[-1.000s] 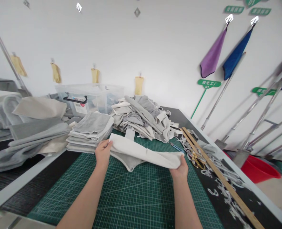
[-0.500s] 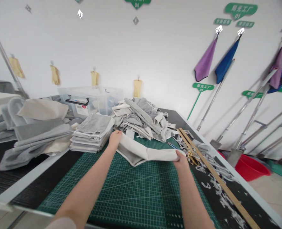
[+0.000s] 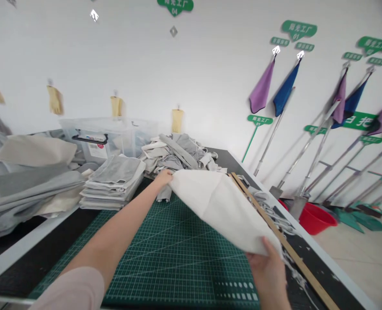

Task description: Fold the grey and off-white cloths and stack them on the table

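Observation:
A white piece of cloth (image 3: 220, 206) is stretched slantwise above the green cutting mat (image 3: 171, 258). Its far left corner is pinched in my left hand (image 3: 164, 177), close to the loose heap of grey and white cloths (image 3: 181, 150). My right hand (image 3: 268, 262) grips the near right end, thumb on top and fingers underneath. The cloth's underside is out of sight. Left of my left hand stands a neat stack of folded grey cloths (image 3: 113, 181).
A clear plastic box (image 3: 110, 133) stands behind the stack, with larger grey cloths (image 3: 32, 181) piled at the left. A wooden strip (image 3: 300, 262) and white scraps line the table's right side. Beyond that edge are a red bucket (image 3: 316, 217) and several long-handled tools against the wall.
The cloth has gone from folded and drooping to spread out flat. My right hand has come nearer and to the right; my left hand stays at the far corner. The view has turned right.

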A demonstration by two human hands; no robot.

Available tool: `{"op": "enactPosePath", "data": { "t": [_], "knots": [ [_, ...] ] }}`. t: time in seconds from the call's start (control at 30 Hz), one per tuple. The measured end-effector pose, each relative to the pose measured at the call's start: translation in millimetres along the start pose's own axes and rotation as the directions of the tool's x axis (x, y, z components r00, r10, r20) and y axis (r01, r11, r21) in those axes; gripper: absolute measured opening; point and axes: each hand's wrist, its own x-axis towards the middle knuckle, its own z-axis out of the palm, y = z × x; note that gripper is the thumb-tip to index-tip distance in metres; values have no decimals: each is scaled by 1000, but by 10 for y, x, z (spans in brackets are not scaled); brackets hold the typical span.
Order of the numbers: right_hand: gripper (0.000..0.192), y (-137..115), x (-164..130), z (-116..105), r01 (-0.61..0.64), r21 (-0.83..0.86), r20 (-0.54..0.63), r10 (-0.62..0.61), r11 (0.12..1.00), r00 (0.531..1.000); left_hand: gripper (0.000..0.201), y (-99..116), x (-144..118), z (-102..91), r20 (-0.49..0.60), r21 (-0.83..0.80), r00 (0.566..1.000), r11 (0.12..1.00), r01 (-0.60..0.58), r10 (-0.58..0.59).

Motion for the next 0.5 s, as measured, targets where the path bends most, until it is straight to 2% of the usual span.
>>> {"op": "enactPosePath", "data": {
  "t": [0.03,0.07,0.13,0.2,0.23,0.27,0.3,0.33,0.37,0.4,0.43,0.5],
  "knots": [
    [31,192,-135,-81,-160,-27,-19,159,987,987,9,-99,-96,2,14,58,1000,998,-2,1],
    [29,372,-255,-143,-311,-47,-27,310,949,950,12,-179,-213,5,30,110,1000,994,-10,7],
    [22,648,-438,-204,-569,-42,-8,569,821,822,22,-273,-517,8,70,183,997,982,-42,29],
    [20,782,-545,-186,-705,-14,57,704,709,708,29,-299,-919,-2,182,241,981,965,-106,62],
    [19,802,-575,-155,-730,-1,93,727,684,681,34,-299,-1146,-15,375,296,921,928,-228,107],
    [19,800,-594,-116,-737,7,125,730,676,672,41,-299,-1379,-30,556,294,820,890,-349,138],
    [20,787,-606,-75,-734,5,150,725,679,672,54,-303,-1606,-45,723,250,674,853,-459,150],
    [21,771,-616,-37,-723,-2,163,714,690,681,66,-315,-1817,-56,828,219,545,817,-534,135],
    [23,757,-629,-4,-702,-13,162,694,712,701,75,-335,-2003,-58,870,213,478,787,-579,116],
    [24,748,-648,20,-672,-34,149,668,740,729,82,-365,-2156,-50,873,230,476,764,-602,112],
    [24,743,-675,34,-633,-69,126,636,771,761,83,-401,-2274,-33,845,268,521,747,-608,121],
    [21,735,-763,38,-532,-219,101,561,818,822,73,-481,-2411,18,723,364,668,726,-583,173]
  ]
}}
